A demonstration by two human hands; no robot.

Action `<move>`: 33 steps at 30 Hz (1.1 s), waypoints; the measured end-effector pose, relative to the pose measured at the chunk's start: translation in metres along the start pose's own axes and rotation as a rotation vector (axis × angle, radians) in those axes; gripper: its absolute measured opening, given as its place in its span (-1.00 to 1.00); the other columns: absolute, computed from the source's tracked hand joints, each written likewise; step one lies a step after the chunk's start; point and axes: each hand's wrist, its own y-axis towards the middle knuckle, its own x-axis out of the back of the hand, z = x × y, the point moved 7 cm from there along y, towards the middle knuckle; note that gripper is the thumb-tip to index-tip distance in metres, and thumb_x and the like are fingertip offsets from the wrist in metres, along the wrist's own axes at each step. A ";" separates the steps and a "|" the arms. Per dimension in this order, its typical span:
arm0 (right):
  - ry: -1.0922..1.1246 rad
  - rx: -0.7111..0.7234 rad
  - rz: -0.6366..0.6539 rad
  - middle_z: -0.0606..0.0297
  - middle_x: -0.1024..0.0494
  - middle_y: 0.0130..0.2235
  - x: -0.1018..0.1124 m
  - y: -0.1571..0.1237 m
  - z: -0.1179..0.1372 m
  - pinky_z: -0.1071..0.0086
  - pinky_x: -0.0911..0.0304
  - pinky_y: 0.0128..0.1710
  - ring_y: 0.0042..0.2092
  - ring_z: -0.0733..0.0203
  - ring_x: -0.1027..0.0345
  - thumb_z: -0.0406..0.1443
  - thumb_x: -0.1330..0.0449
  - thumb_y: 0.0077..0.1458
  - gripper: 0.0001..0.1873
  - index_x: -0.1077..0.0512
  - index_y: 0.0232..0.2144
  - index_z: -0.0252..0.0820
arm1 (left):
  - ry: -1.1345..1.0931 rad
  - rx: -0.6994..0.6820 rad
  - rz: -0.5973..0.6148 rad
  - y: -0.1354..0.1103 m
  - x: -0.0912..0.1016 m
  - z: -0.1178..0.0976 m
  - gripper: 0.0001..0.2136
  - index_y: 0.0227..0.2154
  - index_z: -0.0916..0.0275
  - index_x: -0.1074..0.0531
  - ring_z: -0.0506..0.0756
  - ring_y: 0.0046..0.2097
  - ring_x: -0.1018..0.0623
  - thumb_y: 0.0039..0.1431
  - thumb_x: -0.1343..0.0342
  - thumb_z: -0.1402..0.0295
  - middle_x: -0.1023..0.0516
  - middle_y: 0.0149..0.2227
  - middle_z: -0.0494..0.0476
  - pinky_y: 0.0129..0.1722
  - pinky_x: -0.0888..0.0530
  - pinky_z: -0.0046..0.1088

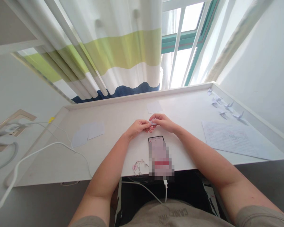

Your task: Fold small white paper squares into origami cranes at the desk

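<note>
Between my two hands, over the middle of the white desk, is a small folded piece of white paper [153,122]. My left hand [140,126] pinches its left side between thumb and fingers. The thumb and fingers of my right hand [165,122] close on its other side, and both hands nearly touch. Much of the paper is covered by my fingers, so its folded shape cannot be made out. Just below my hands lies a phone [157,148], its screen partly blurred. A flat white paper sheet [154,107] rests beyond my hands.
Several folded paper cranes [223,114] stand at the back right, above a written sheet [232,138]. Blank paper sheets [96,130] lie on the left. A white cable [49,144] crosses the desk's left side. A thin cord with beads [139,167] lies near the front edge.
</note>
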 end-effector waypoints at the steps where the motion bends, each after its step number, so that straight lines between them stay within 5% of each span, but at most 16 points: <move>1: -0.031 0.006 -0.010 0.30 -0.64 -0.33 0.001 0.000 0.000 0.30 -0.51 -0.20 -0.34 0.25 -0.52 -0.25 -0.36 0.09 -0.82 -0.58 -0.23 -0.18 | 0.001 0.001 -0.009 0.000 0.000 0.000 -0.60 -0.32 0.34 -0.64 0.07 -0.31 -0.64 0.07 -0.45 0.03 -0.72 -0.26 0.26 -0.16 -0.50 -0.35; 9: -0.134 0.047 -0.092 0.26 -0.66 -0.28 0.012 0.000 -0.005 0.29 -0.49 -0.23 -0.36 0.25 -0.53 -0.17 -0.42 0.08 -0.71 -0.60 -0.16 -0.17 | -0.106 0.039 -0.053 0.003 0.007 0.008 -0.53 -0.28 0.36 -0.64 0.09 -0.33 -0.66 0.19 -0.34 -0.06 -0.74 -0.24 0.35 -0.17 -0.52 -0.31; 24: -0.130 0.045 -0.082 0.25 -0.70 -0.27 0.013 0.003 -0.011 0.19 -0.54 -0.09 -0.30 0.21 -0.57 -0.15 -0.42 0.09 -0.61 -0.65 -0.05 -0.18 | -0.067 -0.011 -0.020 0.002 0.009 0.008 -0.60 -0.27 0.34 -0.66 0.07 -0.31 -0.66 0.12 -0.44 0.03 -0.74 -0.22 0.33 -0.12 -0.58 -0.32; 33: -0.113 0.018 -0.162 0.22 -0.69 -0.24 0.011 0.002 -0.003 0.22 -0.59 -0.13 -0.29 0.21 -0.55 0.04 -0.34 0.21 -0.56 -0.65 -0.11 -0.18 | -0.030 -0.035 -0.068 0.002 0.004 0.004 -0.61 -0.29 0.37 -0.63 0.07 -0.30 -0.67 0.17 -0.42 0.06 -0.73 -0.24 0.33 -0.13 -0.57 -0.34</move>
